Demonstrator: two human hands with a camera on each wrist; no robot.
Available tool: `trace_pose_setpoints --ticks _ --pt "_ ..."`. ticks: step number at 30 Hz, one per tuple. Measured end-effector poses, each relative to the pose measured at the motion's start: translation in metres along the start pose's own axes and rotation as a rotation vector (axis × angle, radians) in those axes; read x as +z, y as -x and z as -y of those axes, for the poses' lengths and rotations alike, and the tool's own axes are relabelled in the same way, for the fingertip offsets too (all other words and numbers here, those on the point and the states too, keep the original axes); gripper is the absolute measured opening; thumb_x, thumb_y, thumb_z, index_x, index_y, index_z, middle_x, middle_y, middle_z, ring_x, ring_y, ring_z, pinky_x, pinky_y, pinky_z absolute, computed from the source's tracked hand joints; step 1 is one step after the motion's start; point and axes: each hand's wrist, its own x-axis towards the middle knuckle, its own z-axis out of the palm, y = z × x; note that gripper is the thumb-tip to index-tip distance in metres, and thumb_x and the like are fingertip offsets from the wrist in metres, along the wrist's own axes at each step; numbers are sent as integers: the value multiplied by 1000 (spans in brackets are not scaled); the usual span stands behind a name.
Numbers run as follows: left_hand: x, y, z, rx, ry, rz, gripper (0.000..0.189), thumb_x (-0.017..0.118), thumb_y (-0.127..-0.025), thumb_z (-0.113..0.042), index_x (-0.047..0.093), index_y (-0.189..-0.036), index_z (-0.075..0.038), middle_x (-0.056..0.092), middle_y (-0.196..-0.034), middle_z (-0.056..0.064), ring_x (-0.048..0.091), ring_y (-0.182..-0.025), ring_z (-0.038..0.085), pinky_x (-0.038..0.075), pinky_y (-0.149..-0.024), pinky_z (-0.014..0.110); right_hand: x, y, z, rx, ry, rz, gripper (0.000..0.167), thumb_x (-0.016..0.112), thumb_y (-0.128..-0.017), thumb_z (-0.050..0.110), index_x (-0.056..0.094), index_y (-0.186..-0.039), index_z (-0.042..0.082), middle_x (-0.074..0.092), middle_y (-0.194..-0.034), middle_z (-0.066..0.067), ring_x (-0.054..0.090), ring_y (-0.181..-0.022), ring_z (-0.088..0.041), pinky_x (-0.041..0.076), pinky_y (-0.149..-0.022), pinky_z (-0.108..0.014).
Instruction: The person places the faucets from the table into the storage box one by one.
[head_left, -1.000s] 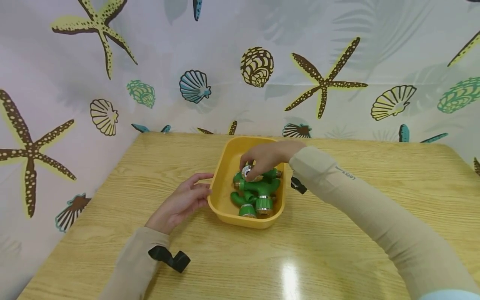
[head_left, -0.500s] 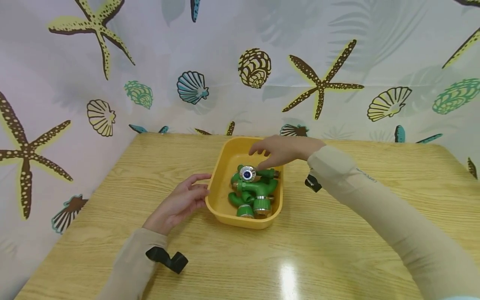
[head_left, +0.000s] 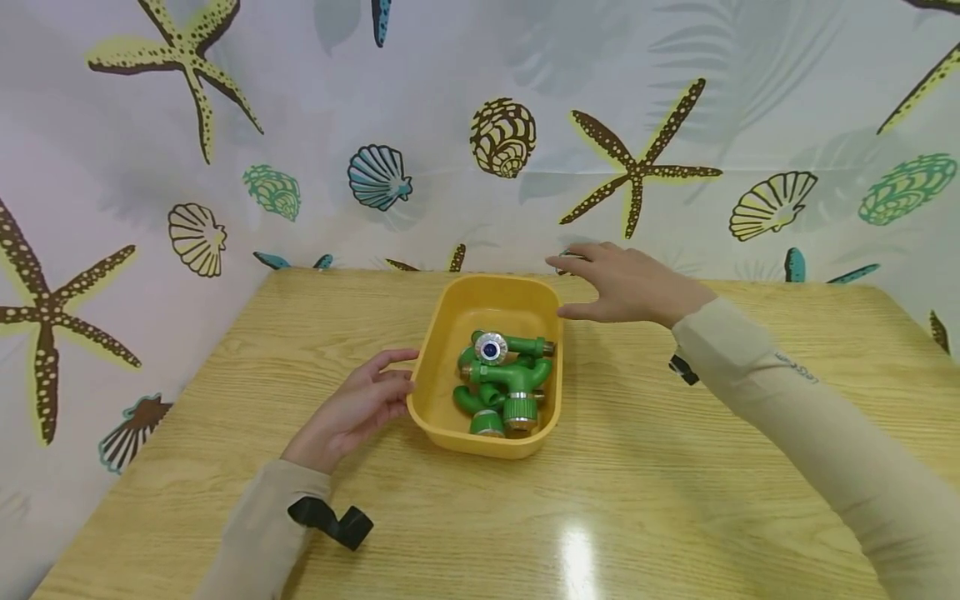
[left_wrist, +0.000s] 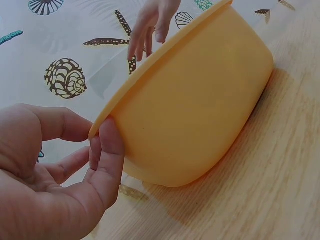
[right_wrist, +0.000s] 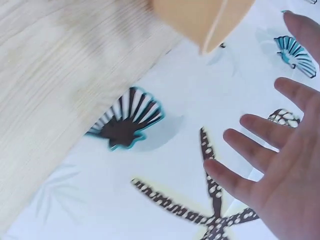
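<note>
An orange plastic tub holds several green pipe fittings that look like water taps. On top lies a round silver knob with a blue centre. Below it are a green tap body with a ribbed collar and a short green cap. My left hand rests its bent fingertips against the tub's left outer side, just under the rim. Beyond the tub's right rim, my right hand hangs in the air, fingers spread and holding nothing. Its spread fingers also show in the right wrist view.
The tub stands on a light wooden table with its far edge close behind. A white cloth printed with starfish and shells hangs behind and along the left side. Black straps with camera mounts sit on both sleeved wrists.
My right hand has released the silver-knobbed fitting in the tub, then lifted and moved right, past the rim, with fingers spreading. My left hand stays at the tub's side.
</note>
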Motion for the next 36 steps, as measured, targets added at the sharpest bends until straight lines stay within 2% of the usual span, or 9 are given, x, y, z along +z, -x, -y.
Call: trace_pose_setpoints --ticks 6,16,25,36 --pt "0 -1 1 -6 8 -6 49 45 -96 5 30 -142 5 56 -110 16 60 -85 18 51 -73 27 7 28 -22 77 11 -9 78 55 -92 55 28 -153 14 22 -153 -25 30 -133 -49 31 -96 -68" --pt "0 0 2 -12 26 -3 51 45 -95 6 30 -143 3 57 -111 16 61 -89 19 52 -76 29 17 70 -47 184 4 -3 81 51 -93 59 20 -155 16 10 -157 -23 14 -140 -48 13 -101 -72" --pt "-1 1 2 5 33 18 50 45 -96 5 29 -143 4 63 -106 14 63 -86 19 52 -75 29 27 95 -57 208 18 -2 82 53 -93 56 18 -156 16 12 -156 -26 16 -138 -49 17 -99 -74" --pt "1 6 -3 -19 7 -16 52 44 -94 8 29 -144 6 61 -104 16 62 -77 18 54 -69 28 33 108 -53 221 25 -3 83 56 -91 57 23 -154 13 13 -155 -27 19 -137 -50 20 -97 -75"
